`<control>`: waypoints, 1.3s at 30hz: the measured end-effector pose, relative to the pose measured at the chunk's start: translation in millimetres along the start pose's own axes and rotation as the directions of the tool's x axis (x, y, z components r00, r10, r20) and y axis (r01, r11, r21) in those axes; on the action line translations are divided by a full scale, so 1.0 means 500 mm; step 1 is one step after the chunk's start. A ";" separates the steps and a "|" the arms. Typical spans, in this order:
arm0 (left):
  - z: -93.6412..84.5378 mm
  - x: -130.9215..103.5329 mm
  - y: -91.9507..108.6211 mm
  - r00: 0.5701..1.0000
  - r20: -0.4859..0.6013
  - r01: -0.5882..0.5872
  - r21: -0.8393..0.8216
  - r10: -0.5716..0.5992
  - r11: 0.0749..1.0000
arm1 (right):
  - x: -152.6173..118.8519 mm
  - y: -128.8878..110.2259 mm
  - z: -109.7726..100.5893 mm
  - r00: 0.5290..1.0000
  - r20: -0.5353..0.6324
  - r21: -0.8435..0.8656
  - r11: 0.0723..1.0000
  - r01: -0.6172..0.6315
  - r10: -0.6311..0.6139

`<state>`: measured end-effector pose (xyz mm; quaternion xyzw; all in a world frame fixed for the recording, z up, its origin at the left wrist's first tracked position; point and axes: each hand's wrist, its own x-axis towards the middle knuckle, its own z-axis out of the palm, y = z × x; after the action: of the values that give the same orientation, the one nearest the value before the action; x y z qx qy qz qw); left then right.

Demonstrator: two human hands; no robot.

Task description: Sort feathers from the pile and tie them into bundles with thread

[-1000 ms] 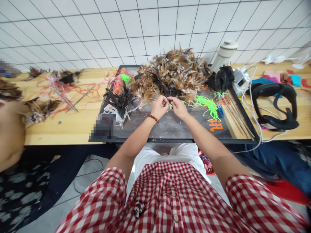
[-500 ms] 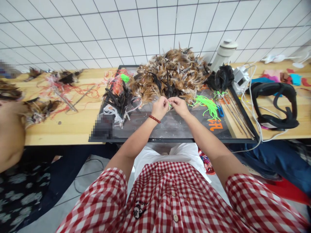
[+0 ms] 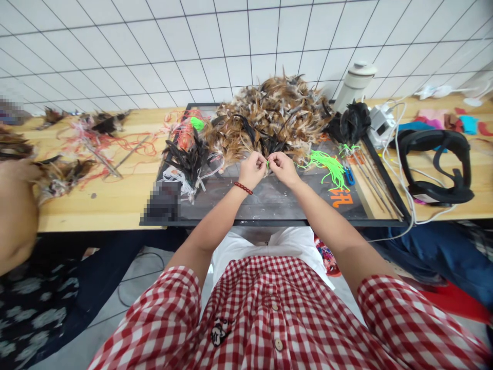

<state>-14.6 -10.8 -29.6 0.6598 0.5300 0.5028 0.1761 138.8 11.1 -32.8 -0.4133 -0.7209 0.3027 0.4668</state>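
My left hand (image 3: pixel 253 171), with a beaded bracelet (image 3: pixel 243 188) at the wrist, is closed in a pinch over the dark board (image 3: pixel 254 208). Close beside it, my right hand (image 3: pixel 284 169) pinches too. A short bit of bright green string (image 3: pixel 267 165) shows between the fingertips of both hands. Just behind them stick up dark feathers (image 3: pixel 265 146); the fingers hide their lower ends. A large heap of brown feathers (image 3: pixel 285 110) lies beyond. To the right of my hands is a bunch of loose green strings (image 3: pixel 330 167).
A black feather bundle (image 3: pixel 352 123) on sticks, a pale bottle (image 3: pixel 354 85), a white charger (image 3: pixel 381 126) with cables and a black headset (image 3: pixel 433 198) stand right. Black feathers (image 3: pixel 188 156) lie left. A co-worker's arm (image 3: pixel 19 216) reaches in at far left.
My right fingers have curled in more, and the fingertips of both hands sit slightly apart. More of the green string shows between them.
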 end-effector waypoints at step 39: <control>-0.034 0.023 0.069 0.770 0.296 0.630 -0.492 -0.564 0.601 | -0.005 0.003 0.000 0.988 -0.016 -0.039 0.988 0.152 -0.153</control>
<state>-11.7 -19.1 9.7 0.3878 0.5354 0.5105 0.5498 139.7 9.6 -34.9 -0.3686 -0.7516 0.2486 0.4873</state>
